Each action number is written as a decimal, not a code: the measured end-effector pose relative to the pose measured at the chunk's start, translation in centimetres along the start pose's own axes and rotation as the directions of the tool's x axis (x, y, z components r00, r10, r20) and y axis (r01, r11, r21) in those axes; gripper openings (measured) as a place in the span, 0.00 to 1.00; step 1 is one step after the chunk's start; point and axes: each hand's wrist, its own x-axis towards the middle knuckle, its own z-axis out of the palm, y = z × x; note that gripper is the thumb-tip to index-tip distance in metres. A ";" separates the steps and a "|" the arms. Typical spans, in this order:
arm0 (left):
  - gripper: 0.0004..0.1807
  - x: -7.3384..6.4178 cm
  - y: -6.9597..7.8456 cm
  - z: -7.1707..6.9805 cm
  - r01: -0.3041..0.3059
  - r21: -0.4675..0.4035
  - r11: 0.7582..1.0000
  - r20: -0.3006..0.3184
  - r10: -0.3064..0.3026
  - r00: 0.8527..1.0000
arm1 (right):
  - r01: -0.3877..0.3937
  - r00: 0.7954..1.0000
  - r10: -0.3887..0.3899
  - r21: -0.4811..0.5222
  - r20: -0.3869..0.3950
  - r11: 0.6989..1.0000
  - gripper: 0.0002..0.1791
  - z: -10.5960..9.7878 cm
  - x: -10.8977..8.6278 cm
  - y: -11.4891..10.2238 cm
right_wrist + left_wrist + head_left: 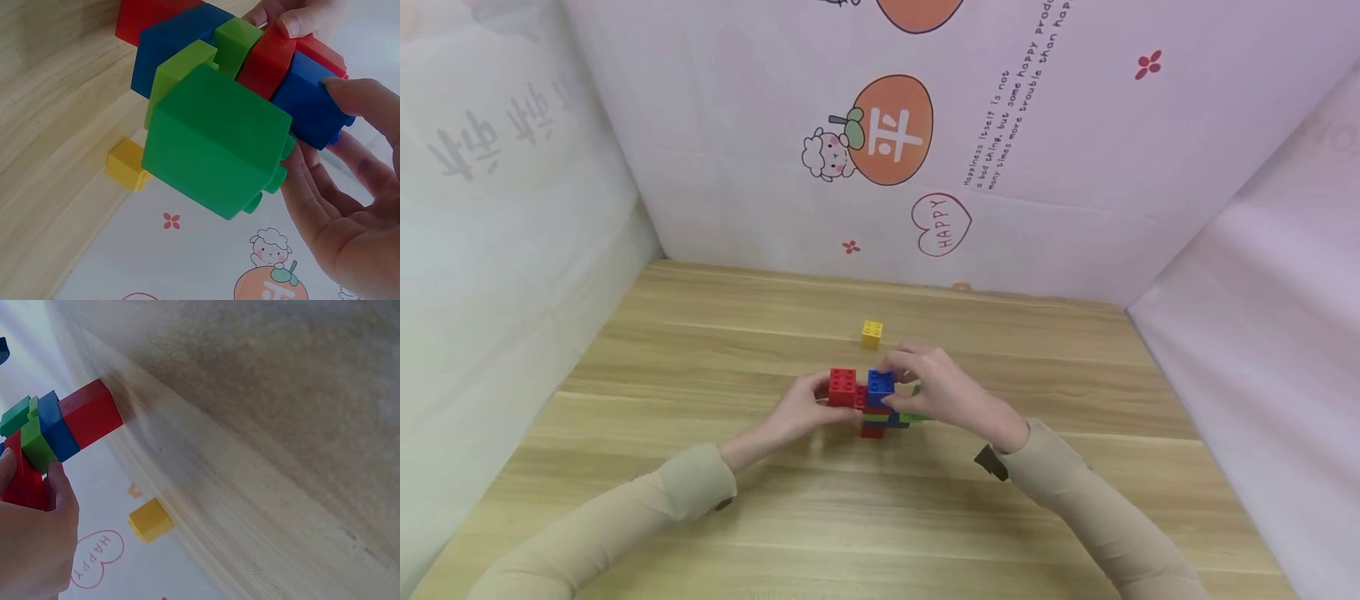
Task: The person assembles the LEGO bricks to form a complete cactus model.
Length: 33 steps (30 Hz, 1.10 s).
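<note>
A built-up stack of toy building bricks stands in front of me, a red brick (pixel 94 414) at its bottom. Above that come a blue brick (pixel 57 430) and a lime brick (pixel 37 444). Out to the right, a large green brick (pixel 215 134) sits on a thin lime piece (pixel 181 72). My left hand (pixel 800 414) grips the red upper part, beside the top red brick (pixel 842 387). Between thumb and fingers, my right hand (pixel 946 390) pinches the top blue brick (pixel 881 385), which sits against the red brick (pixel 267 62) under it.
A loose yellow brick (pixel 871 334) lies on the wooden table (pixel 760 325) beyond the stack. Printed white cloth (pixel 737 167) rises behind the table, and more white cloth (pixel 512 250) hangs along the sides.
</note>
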 end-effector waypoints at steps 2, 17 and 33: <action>0.27 0.1 -0.1 -0.1 0.003 0.000 1.000 0.003 -0.003 1.000 | -0.006 1.000 0.006 0.000 -0.004 1.000 0.14 0.0 -0.1 0.1; 0.28 0.2 0.4 -0.2 0.022 0.003 1.000 0.010 -0.022 1.000 | -0.019 0.999 0.019 -0.026 -0.026 0.999 0.16 0.2 -0.2 0.0; 0.30 0.1 0.2 -0.3 0.023 -0.014 1.000 0.015 -0.022 1.000 | -0.009 0.998 0.009 0.009 -0.055 1.000 0.18 0.7 -0.5 0.2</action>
